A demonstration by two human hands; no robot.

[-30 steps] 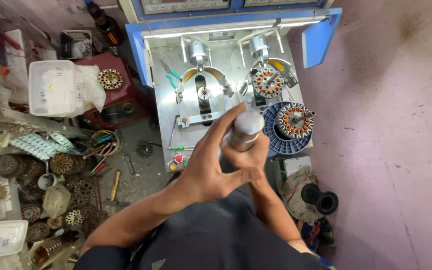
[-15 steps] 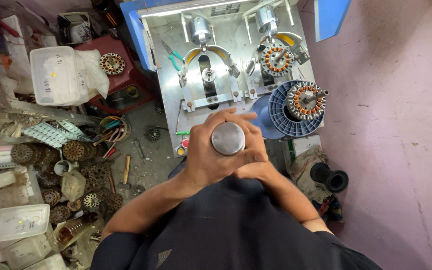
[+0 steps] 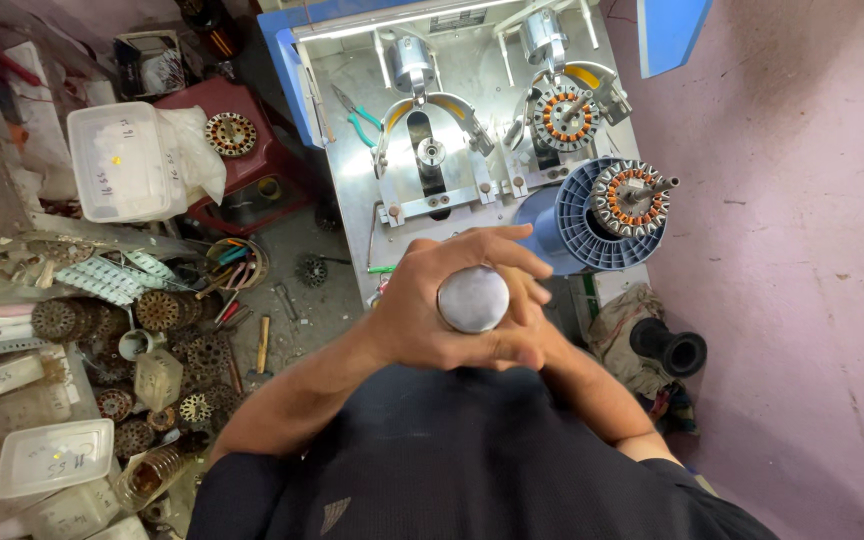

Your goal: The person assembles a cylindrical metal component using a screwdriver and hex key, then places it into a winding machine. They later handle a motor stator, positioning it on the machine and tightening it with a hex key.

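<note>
Steel, round and dull-shining: that is the end of the metal cylinder (image 3: 473, 298) I hold close to my body, end-on to my eyes, so I see little of its side. My left hand (image 3: 432, 310) is wrapped over it from the left, fingers (image 3: 497, 245) curled across the far side and thumb below, clamped firmly on it. My right hand (image 3: 537, 335) sits under and to the right, mostly hidden by the left; its fingers press against the cylinder and my left fingers, so both hands are closed together around the one piece.

Beyond my hands stands the winding machine (image 3: 472, 130), a pale metal plate with a blue frame at its far edge. Its near edge lies just past my knuckles. At the plate's left station the spindle (image 3: 430, 152) is bare; at the right station a stator with copper coils (image 3: 564, 115) is mounted. Green-handled pliers (image 3: 357, 115) lie near the plate's far left corner. At the plate's right edge, a blue spool (image 3: 577, 235) carries a second wound stator (image 3: 632, 197) on top.

On the floor to my left lie loose stator cores (image 3: 157, 310), a bowl of coloured wire bits (image 3: 235, 262) and a clear plastic box (image 3: 122, 160) beside a red stool (image 3: 252, 165).
</note>
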